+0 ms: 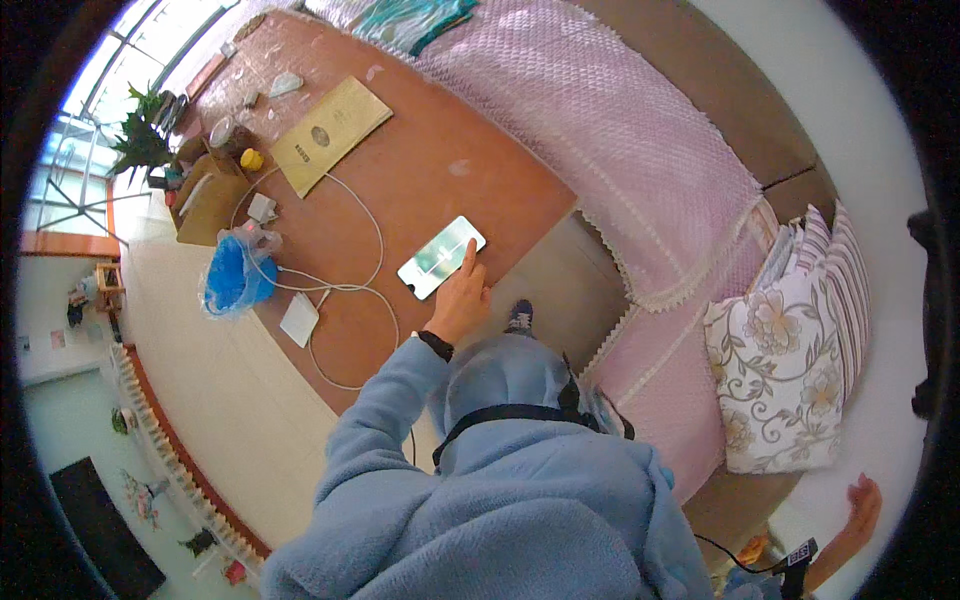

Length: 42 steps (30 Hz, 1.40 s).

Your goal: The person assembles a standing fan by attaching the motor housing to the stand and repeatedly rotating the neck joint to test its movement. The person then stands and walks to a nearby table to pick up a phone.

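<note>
A white smartphone (pixel 441 257) with a lit screen lies flat near the corner of a reddish-brown table (pixel 470 185). My left hand (pixel 462 300) reaches over its near edge. The index finger is stretched out, its tip at the screen, while the other fingers curl under; nothing is held. A dark band circles that wrist. Far out at the lower right, beside the wall, is my right hand (pixel 856 522), its fingers loosely bent and thumb apart. Nothing shows in it. A small device (pixel 797 557) with a black cable is strapped at its wrist.
A tan envelope (pixel 330 135), looped white cables (pixel 376 240), a white charger (pixel 262 208), a blue bag (pixel 238 272) and a cardboard box (pixel 212 200) are on the table. Right of it stands a sofa with a pink quilted cover (pixel 640 165) and a floral cushion (pixel 775 370).
</note>
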### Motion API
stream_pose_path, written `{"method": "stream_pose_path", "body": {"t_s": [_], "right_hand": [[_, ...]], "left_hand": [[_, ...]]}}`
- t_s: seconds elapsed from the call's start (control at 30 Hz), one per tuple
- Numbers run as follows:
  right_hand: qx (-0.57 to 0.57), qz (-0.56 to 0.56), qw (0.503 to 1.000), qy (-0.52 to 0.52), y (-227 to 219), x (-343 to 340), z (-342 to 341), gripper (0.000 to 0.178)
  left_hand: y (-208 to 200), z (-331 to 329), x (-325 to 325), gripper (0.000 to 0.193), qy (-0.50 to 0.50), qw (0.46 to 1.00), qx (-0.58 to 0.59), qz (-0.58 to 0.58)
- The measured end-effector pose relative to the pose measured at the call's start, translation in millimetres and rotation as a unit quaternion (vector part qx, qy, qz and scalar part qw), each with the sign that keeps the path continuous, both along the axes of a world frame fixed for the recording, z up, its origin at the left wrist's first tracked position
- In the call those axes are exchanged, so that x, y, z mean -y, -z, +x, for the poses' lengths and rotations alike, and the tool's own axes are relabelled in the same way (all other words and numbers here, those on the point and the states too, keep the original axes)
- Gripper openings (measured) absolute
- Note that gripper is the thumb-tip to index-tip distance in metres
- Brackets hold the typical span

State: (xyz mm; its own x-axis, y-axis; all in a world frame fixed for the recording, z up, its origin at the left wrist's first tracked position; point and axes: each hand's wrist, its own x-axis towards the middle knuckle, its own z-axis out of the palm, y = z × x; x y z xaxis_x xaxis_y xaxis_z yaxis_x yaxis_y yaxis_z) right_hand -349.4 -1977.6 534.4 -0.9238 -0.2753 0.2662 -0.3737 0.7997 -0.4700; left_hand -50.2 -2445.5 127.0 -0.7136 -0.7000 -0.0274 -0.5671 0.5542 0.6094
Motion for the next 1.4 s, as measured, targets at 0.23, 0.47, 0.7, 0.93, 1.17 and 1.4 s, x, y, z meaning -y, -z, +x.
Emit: {"method": "stream_pose_path", "body": {"t_s": [0.23,0.47,0.7,0.93,1.17,1.4], "right_hand": [[0.071,-0.012,0.993,-0.089,28,89,-138,0.031],[0.109,0.007,0.968,-0.224,42,221,-242,0.026],[0.146,0.005,0.899,-0.413,72,337,-351,0.025],[0.185,0.008,0.812,-0.554,88,465,-372,0.025],[0.185,0.074,0.676,-0.709,95,553,-263,0.022],[0.146,0.068,0.676,-0.719,65,581,-210,0.024]], "left_hand": [[3,-8,7,0.017,-0.047,0.996,0.071,0.003],[-19,-33,93,0.028,-0.293,0.945,0.111,-0.092],[-59,-32,76,0.011,-0.443,0.886,-0.032,-0.132],[-56,-50,-37,0.012,-0.569,0.820,-0.006,-0.056],[-20,-97,-63,0.016,-0.459,0.885,0.078,-0.034],[3,-83,-51,0.020,-0.425,0.903,0.053,-0.033]]}}
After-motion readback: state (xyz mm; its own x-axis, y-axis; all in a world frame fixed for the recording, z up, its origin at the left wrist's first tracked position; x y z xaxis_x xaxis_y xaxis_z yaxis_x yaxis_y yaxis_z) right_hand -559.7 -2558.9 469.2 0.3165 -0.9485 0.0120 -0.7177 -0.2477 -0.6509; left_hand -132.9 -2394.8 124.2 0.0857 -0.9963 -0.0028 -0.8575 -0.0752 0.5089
